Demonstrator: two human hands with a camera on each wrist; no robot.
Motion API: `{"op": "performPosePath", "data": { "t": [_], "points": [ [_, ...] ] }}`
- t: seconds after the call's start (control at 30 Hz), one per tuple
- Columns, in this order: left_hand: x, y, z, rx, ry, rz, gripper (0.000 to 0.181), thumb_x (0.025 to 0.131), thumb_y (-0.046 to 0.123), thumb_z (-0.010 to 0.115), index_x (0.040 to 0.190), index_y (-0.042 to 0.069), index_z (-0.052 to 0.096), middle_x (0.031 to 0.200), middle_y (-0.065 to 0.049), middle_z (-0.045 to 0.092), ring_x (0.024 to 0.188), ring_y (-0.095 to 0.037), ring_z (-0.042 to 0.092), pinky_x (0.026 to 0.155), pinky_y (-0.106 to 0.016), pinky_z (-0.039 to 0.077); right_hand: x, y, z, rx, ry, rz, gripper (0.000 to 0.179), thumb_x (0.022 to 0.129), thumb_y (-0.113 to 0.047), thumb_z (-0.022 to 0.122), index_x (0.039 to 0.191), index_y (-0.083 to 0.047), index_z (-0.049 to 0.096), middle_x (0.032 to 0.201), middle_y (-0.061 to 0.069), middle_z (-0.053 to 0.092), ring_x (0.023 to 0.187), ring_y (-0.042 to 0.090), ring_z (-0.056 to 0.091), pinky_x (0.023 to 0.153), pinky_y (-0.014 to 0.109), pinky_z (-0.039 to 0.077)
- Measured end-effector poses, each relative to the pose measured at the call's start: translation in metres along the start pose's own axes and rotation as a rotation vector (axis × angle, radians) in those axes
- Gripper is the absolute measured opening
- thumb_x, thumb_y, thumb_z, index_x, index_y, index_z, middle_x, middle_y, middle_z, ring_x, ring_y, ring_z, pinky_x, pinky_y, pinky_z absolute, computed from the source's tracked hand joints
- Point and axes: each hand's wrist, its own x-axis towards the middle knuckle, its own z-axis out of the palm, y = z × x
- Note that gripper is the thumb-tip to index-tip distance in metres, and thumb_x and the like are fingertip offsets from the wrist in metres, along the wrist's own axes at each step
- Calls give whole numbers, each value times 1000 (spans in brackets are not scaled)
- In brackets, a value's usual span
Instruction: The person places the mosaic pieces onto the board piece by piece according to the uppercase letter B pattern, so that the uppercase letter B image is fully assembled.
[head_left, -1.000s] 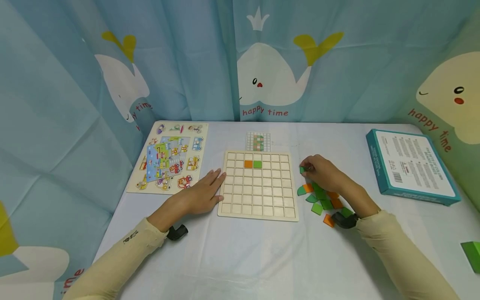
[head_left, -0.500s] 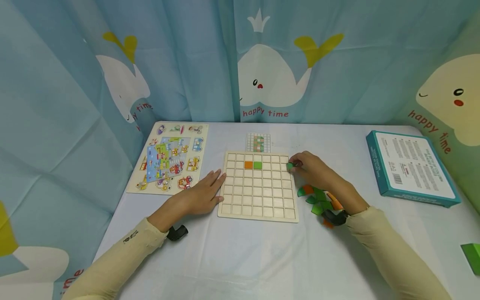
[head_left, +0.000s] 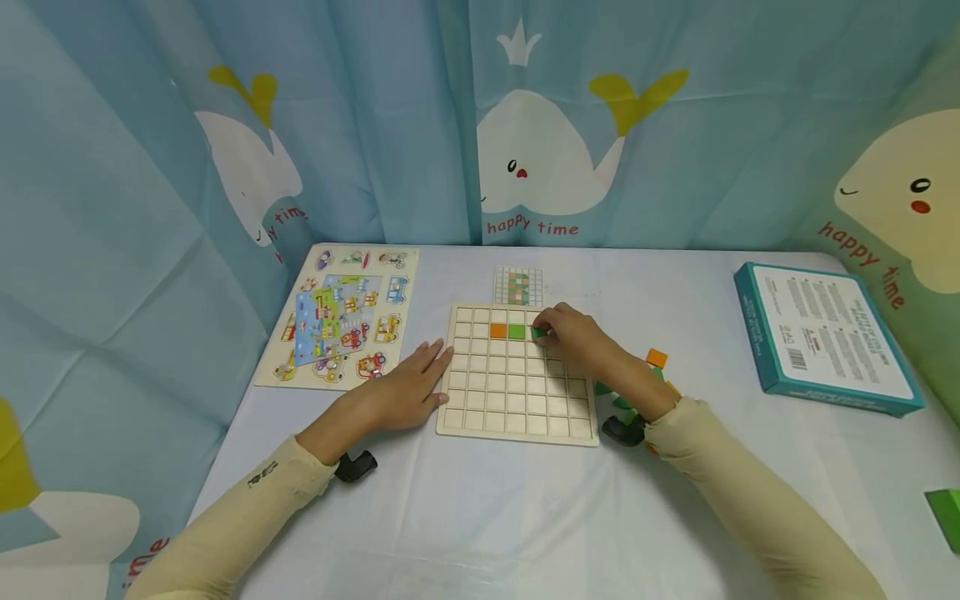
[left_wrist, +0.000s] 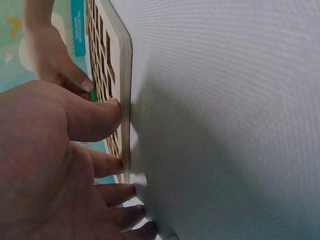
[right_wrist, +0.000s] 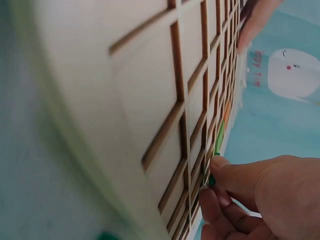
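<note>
A wooden grid board (head_left: pixel 517 400) lies mid-table, with an orange square tile (head_left: pixel 498 331) and a light green square tile (head_left: pixel 517 332) side by side in its second row from the back. My right hand (head_left: pixel 577 337) pinches a dark green tile (head_left: pixel 537 332) at the cell just right of the light green one; the fingers hide most of its shape. In the right wrist view, thumb and fingertips hold that tile at the grid's surface. My left hand (head_left: pixel 401 387) rests at the board's left edge, its fingers extended; in the left wrist view the thumb touches the rim.
A small pattern card (head_left: pixel 518 286) lies behind the board. Loose orange and green tiles, including an orange tile (head_left: pixel 657 358), lie partly under my right forearm. A picture puzzle board (head_left: pixel 390 300) is at left, a teal box (head_left: pixel 828 333) at right, a green block (head_left: pixel 945 517) at the right edge.
My right hand has carried the dark green tile leftward from beside the loose tiles, over the board's right edge, to the second row. The left hand has stayed at the board's edge.
</note>
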Motion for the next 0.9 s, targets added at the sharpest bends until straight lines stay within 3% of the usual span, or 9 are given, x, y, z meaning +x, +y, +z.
{"op": "performPosePath", "data": {
  "t": [0.2,0.5,0.63,0.9],
  "points": [
    [0,2,-1,-1,-10,-1,73,114,36,45,170,5,10,177,-18,3,164,-39,3,132,-52,15,1,-6,4,-13,40,-20,26,104,-6,66,129,3,64,123,21,64,115,37,65,97,55,54],
    [-1,3,-2,-4,-20,-1,74,114,36,45,170,5,9,177,-18,2,164,-39,2,132,-52,14,0,-7,4,43,55,1,16,103,-4,67,117,2,68,115,19,64,106,34,64,94,53,53],
    [0,2,-1,-5,-30,-8,74,114,37,44,170,6,7,177,-17,0,164,-37,0,132,-51,13,-1,-5,7,64,67,-28,14,102,-2,67,116,2,69,115,19,64,105,33,64,94,51,55],
    [0,1,0,5,-14,-5,73,114,36,44,170,5,8,177,-18,1,164,-39,2,132,-52,14,-15,6,-8,68,31,-59,24,103,-2,65,126,3,68,127,22,59,111,36,64,94,48,58]
  ]
}}
